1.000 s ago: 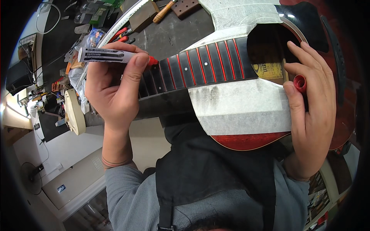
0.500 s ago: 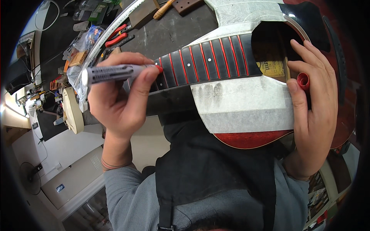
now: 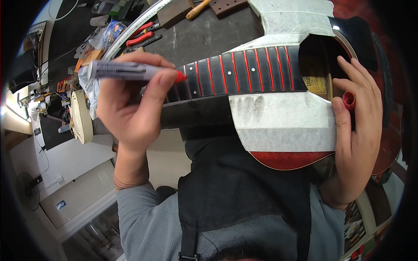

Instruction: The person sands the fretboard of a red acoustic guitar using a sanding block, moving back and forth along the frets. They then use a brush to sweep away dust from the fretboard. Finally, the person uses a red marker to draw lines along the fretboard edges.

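A marker pen [image 3: 124,71] with a grey-white barrel and red tip is pinched in my left hand [image 3: 135,108]. Its tip meets the dark fretboard [image 3: 239,75] of an acoustic guitar [image 3: 292,160], by an unpainted-looking fret. Frets to the right of the tip are coated red. My right hand [image 3: 363,108] lies over the guitar top beside the soundhole [image 3: 320,52], fingers partly spread, and keeps a hollow red marker cap [image 3: 348,101] between thumb and fingers. Pale masking tape [image 3: 283,124] covers the top on both sides of the fretboard.
On the dark bench [image 3: 185,37] lie red-handled pliers [image 3: 140,39], a wooden-handled tool [image 3: 198,9] and a drilled wooden block [image 3: 227,6]. Plastic bags [image 3: 109,35] and small items crowd the left. A cream guitar-shaped body [image 3: 82,116] stands beyond my left hand.
The guitar sits farther right in view. Along the fretboard, the marker tip has shifted left to the neighbouring fret, and the fret it left shows red. My right hand still holds the cap.
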### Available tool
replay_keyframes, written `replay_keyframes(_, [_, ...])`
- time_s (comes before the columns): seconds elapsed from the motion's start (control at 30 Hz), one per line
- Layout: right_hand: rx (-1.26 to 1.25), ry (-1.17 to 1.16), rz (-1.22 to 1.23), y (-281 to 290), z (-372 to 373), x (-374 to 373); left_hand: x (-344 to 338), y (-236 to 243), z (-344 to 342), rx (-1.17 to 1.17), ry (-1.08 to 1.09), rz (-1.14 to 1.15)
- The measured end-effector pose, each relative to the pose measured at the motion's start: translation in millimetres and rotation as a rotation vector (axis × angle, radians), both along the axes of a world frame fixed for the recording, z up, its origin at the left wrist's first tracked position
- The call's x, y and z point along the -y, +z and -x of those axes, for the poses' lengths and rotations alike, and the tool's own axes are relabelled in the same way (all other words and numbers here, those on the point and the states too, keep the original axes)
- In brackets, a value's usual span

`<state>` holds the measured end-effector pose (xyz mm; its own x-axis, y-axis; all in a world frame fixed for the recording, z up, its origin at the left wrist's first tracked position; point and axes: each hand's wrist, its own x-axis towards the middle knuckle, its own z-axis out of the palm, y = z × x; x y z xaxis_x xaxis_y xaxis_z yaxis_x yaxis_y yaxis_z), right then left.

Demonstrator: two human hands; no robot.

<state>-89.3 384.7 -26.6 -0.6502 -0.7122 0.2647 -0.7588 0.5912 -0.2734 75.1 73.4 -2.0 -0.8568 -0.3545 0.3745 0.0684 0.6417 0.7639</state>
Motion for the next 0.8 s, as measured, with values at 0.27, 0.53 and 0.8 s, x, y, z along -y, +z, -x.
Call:
replay_keyframes(0.27, [-0.003,-0.011,-0.038,2.6,-2.8,1.4,21.7,-10.0,10.3,-0.056,0.031,-0.048])
replay_keyframes(0.53, [-0.028,-0.02,-0.064,1.3,-2.3,-0.2,19.4,-10.8,14.6,-0.033,0.0,-0.001])
replay_keyframes(0.8, [-0.037,-0.011,-0.071,2.4,-2.7,1.1,16.2,-12.9,14.0,-0.078,-0.018,0.073])
